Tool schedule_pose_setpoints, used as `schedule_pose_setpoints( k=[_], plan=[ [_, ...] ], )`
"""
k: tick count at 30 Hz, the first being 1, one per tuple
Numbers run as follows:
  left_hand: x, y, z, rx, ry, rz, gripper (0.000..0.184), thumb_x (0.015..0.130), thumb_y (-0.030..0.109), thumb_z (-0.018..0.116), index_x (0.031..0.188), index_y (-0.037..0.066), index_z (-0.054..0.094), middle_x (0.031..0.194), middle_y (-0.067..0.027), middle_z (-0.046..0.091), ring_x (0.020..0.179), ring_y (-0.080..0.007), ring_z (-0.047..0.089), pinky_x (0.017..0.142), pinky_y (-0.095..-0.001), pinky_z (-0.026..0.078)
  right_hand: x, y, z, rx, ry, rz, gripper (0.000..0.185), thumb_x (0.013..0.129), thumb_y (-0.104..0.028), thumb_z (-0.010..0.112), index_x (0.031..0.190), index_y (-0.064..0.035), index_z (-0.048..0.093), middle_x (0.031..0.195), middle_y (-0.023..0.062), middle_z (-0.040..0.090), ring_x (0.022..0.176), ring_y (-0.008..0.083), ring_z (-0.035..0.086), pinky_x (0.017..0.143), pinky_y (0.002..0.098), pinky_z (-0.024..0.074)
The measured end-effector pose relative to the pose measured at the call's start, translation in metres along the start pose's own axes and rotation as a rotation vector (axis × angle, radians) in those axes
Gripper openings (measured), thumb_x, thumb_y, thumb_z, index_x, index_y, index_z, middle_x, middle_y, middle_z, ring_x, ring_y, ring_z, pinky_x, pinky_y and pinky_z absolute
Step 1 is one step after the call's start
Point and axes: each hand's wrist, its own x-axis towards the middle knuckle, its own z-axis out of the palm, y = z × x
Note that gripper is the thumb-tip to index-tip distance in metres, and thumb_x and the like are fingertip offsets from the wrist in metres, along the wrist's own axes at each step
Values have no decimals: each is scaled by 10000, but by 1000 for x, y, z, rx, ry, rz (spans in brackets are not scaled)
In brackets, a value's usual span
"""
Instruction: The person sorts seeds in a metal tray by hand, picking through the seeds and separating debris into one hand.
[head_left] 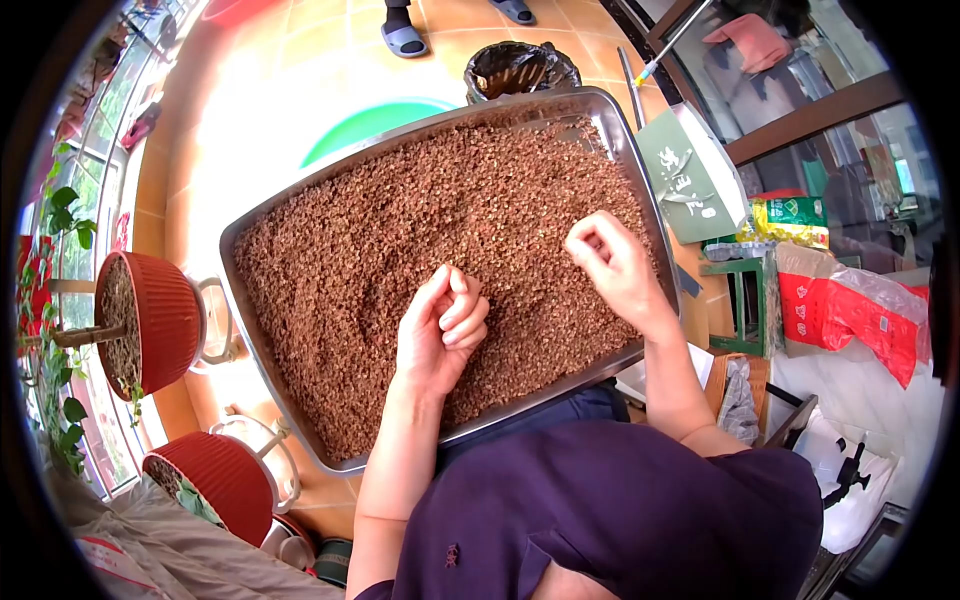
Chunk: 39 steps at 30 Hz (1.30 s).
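Note:
A large metal tray [622, 130] full of loose brown, flaky, grain-like bits [400, 220] lies in front of me. Over its near middle is my left hand [443, 328], its fingers curled in toward the palm. My right hand [615, 268] hovers above the right part of the heap, with thumb and fingers bent together. Whatever either hand may hold is too small or too hidden to make out.
Beyond the tray stand a black-lined bin [520, 70] and a green basin [375, 125]. Another person's slippered foot [405, 41] is farther off. Red plant pots [165, 322] line the left. A green box [685, 175] and red packaging [850, 310] are at right.

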Motion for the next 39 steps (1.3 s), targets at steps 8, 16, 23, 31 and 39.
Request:
schedule_pose_setpoints(
  k=[8,16,23,31,39],
  plan=[
    [-2,-8,9,375,59,-117,396,1128,366,417,949,66,604,618,48,394,494,-42,318,422,-194,239,-7,-6,4,525,101,230,123,1058,-176,605,1027,-60,583,891,9,643,692,41,576,607,182,467],
    [1,-13,9,190,151,-252,490,1139,426,342,982,34,591,734,-23,487,496,-54,340,421,-186,256,-8,-18,25,193,45,-107,86,962,-106,732,989,-25,738,893,10,620,729,79,570,616,251,444],
    [1,-3,4,-121,63,-56,450,1138,357,364,1056,-3,622,814,-52,520,609,-93,423,466,-205,350,-2,13,6,-452,238,-66,250,918,-55,722,1160,-33,663,969,105,636,769,208,657,677,364,536],
    [0,6,1,-453,-228,189,372,1108,77,381,1434,-41,516,770,-21,533,615,-97,522,477,-218,453,-1,-29,62,8,-53,-284,504,971,14,595,1463,-29,500,1294,204,593,995,289,714,807,368,609],
    [-4,15,-6,-623,-273,208,448,905,-50,472,1278,39,703,1048,-97,699,872,-163,684,502,-189,516,9,-14,29,84,208,-176,310,975,72,588,1278,13,625,1253,164,595,982,221,727,825,287,634]
  ],
)
